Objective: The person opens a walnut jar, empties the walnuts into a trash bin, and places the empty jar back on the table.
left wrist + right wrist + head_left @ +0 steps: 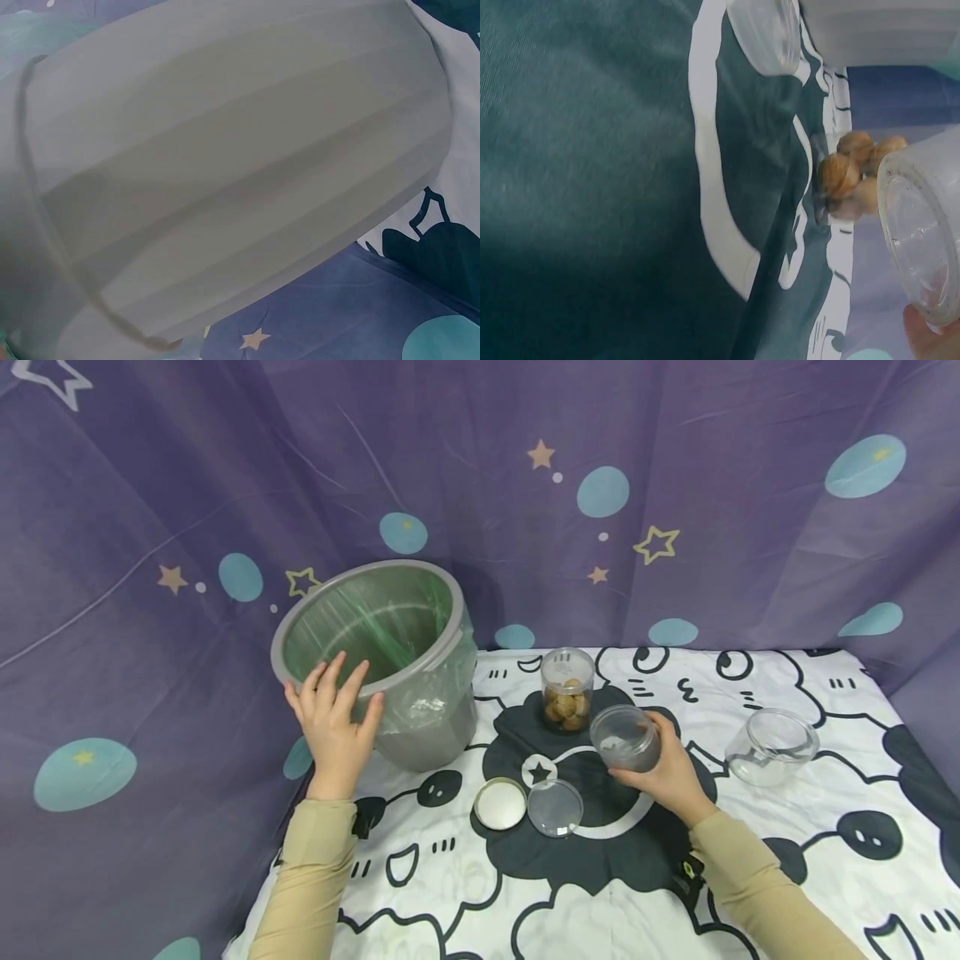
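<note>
Before the purple curtain [480, 468] lies a patterned cloth [600, 918], and at its left stands a grey bin [435, 753] — left hand [333, 727] at the near rim, fingers spread wide. Over the cloth I see the right hand [669, 781] gripping a clear jar [625, 742], near a jar of nuts [567, 703]; another jar [772, 747] sits farther right. A white lid [500, 803] and a clear lid [555, 808] lie side by side.

I can make out over the feed a plain tan left sleeve [306, 885] and a matching right sleeve [765, 887], both close-fitting and softly creased, each ending in a tan cuff [322, 817].
</note>
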Demonstrator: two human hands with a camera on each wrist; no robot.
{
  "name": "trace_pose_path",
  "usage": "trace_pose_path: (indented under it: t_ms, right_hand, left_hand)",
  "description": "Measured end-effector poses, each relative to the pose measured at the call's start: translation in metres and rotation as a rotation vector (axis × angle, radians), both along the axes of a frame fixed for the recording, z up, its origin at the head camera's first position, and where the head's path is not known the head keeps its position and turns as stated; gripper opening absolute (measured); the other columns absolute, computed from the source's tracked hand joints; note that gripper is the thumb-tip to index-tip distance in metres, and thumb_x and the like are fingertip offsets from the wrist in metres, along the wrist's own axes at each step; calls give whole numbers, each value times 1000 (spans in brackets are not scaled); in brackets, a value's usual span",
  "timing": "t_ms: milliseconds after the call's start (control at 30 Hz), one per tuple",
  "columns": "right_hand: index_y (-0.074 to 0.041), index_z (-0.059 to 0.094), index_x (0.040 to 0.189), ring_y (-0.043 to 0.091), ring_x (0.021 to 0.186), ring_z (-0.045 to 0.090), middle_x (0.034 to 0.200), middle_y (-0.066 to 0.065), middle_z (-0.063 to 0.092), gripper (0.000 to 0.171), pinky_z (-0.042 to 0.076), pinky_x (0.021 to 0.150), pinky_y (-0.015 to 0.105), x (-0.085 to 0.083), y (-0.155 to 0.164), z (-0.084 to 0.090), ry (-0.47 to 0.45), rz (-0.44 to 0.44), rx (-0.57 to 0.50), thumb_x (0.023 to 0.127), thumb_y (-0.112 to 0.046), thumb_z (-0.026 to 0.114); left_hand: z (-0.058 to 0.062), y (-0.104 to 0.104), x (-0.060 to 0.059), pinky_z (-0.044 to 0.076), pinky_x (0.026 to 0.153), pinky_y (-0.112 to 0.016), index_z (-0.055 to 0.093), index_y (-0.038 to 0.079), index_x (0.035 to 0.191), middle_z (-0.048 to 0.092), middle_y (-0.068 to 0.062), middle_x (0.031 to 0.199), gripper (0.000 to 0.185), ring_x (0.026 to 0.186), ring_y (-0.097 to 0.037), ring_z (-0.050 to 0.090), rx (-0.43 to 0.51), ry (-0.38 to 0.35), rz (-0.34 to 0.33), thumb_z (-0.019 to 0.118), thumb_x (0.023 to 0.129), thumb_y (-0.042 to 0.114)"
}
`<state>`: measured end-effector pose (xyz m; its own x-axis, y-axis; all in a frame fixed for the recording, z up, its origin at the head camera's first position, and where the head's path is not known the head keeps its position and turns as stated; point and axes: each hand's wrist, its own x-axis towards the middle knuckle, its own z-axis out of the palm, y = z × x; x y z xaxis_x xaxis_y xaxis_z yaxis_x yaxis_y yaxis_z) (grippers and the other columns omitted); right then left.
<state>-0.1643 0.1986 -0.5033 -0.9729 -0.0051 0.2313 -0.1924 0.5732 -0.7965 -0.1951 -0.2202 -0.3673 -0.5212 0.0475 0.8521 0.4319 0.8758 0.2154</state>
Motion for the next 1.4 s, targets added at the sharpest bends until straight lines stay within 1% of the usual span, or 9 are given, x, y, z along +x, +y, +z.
trace_pose_path:
  t_ms: [133,433,667,967,1133,1267,1400]
  right_hand:
    - [0,25,141,44,115,48,127,27,49,100,37,94,59,-4,7,-1,-1,-7,-6,64,-19,87]
    - [0,21,143,47,115,47,129,32,46,101,37,94,60,-13,16,-5,-30,-42,-26,67,-19,85]
    - [0,24,140,46,110,50,124,32,47,96,39,91,58,-22,19,-8,-12,-82,-38,67,-16,84]
    - [3,24,140,48,110,50,122,36,48,96,39,93,59,-35,23,-17,-23,-83,-14,67,-17,84]
    - [4,24,139,50,110,49,122,37,47,96,38,93,60,-41,24,-23,-11,-84,12,67,-17,84]
    - [5,25,138,51,110,49,122,38,48,96,38,93,61,-45,24,-26,1,-88,33,65,-17,85]
    - [6,26,137,51,111,48,122,38,47,96,37,94,61,-49,25,-27,-10,-91,57,66,-19,84]
  left_hand:
    - [0,0,-1,2,109,-67,65,11,120,55,-16,133,52,123,-41,42,4,5,1,48,94,53]
    - [-1,0,-1,1,109,-67,65,10,119,55,-15,133,52,122,-42,42,6,2,3,48,94,53]
    - [0,-1,-1,1,109,-67,66,10,119,55,-15,132,52,121,-42,42,7,4,-1,49,94,53]
    - [0,1,-1,1,109,-67,66,10,118,56,-16,131,53,121,-42,42,11,-3,-1,47,94,54]
    - [-1,0,-1,0,109,-66,65,10,119,55,-16,132,55,122,-42,41,17,-13,-3,46,94,55]
    - [-1,0,0,0,110,-65,65,9,119,55,-16,132,56,122,-42,41,15,-15,-3,46,94,55]
    - [1,0,0,0,110,-66,65,9,119,55,-16,132,56,122,-42,41,16,-14,-3,46,94,56]
